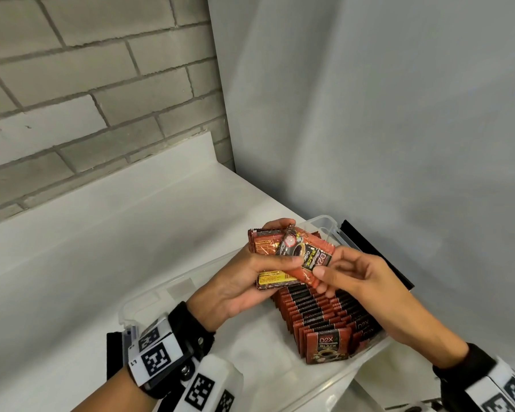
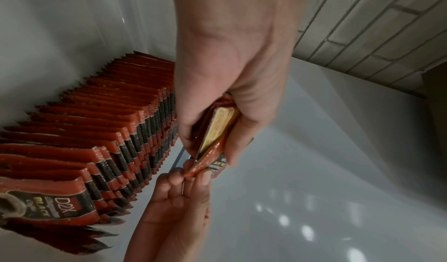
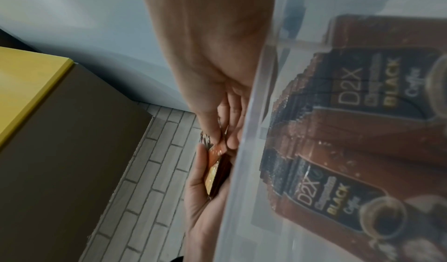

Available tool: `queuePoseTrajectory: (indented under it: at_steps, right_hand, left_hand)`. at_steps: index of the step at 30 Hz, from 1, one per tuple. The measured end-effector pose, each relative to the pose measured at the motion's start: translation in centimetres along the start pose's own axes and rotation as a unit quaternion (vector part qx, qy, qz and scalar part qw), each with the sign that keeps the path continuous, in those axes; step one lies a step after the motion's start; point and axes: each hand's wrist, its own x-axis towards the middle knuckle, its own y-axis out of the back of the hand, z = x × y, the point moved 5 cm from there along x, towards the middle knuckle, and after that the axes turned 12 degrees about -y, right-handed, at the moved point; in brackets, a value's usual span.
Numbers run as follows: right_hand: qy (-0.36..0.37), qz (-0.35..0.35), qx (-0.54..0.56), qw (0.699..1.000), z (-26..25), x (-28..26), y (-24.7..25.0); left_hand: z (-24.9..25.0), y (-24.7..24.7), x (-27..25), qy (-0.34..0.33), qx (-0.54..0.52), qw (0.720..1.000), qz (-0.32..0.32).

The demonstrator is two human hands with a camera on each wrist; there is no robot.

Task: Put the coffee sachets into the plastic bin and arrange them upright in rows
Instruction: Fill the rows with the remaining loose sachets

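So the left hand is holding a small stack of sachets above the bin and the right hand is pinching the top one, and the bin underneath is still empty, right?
Not quite: the bin is not empty. The head view shows rows of sachets already standing upright in it. The rest holds: the left hand holds a small stack above the bin, and the right hand pinches the top sachet.

"D2X" above "BLACK" is printed on the front sachet point(image 1: 327, 346) of the rows standing in the plastic bin point(image 1: 149, 295), its cup picture below the words. The loose sachet point(image 1: 305, 257) held over those rows carries the same "D2X" and "BLACK", turned sideways. Through the bin wall, the right wrist view adds "Coffee" in script under "BLACK" on two fronts point(image 3: 324, 195). The wrist marker tag point(image 1: 158, 359) nearest the bin reads "L1" at its corner; finer print on the yellow back panels is illegible.
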Motion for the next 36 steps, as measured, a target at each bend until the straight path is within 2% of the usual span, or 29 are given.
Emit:
queuePoseTrajectory:
  at_steps: [2, 6, 12, 17, 21, 23, 25, 28, 31, 36]
  right_hand:
    - [0.002, 0.013, 0.019, 1.0, 0.0, 0.1, 0.2]
    - [0.011, 0.03, 0.052, 0.998, -0.1, 0.0, 0.4]
    - [0.005, 0.03, 0.102, 0.994, -0.2, 0.2, 0.7]
    - [0.008, 0.042, 0.094, 0.995, 0.0, 0.1, 1.0]
    - [0.022, 0.048, 0.092, 0.994, -0.5, -0.6, 1.8]
    - [0.018, 0.028, 0.041, 0.999, -0.9, -1.2, 2.1]
    - [0.021, -0.026, -0.048, 0.998, -1.4, -1.9, 1.9]
    - [0.032, -0.105, -0.248, 0.963, -1.1, -2.8, 0.9]
    - [0.048, -0.08, -0.375, 0.923, -0.5, -2.9, 1.0]
    - [0.062, -0.077, -0.482, 0.871, 0.3, -2.8, 0.5]
  left_hand:
    - [-0.2, -0.3, -0.1, 0.025, 0.032, 0.999, -0.011]
    - [-0.7, 0.6, -0.1, 0.05, 0.023, 0.998, 0.04]
    - [-0.5, 0.8, 0.0, 0.038, 0.024, 0.997, 0.059]
    - [-0.4, 0.6, -0.1, 0.037, 0.019, 0.997, 0.072]
    - [-0.1, 0.9, 0.0, 0.032, 0.001, 0.991, 0.13]
    - [0.0, 1.1, 0.0, 0.025, -0.012, 0.988, 0.153]
    - [0.0, 1.3, 0.0, 0.018, -0.028, 0.985, 0.166]
    - [0.0, 1.4, 0.0, 0.016, -0.053, 0.983, 0.174]
    - [0.0, 1.3, 0.0, 0.012, -0.06, 0.985, 0.164]
    - [0.0, 1.5, 0.0, 0.016, -0.053, 0.986, 0.16]
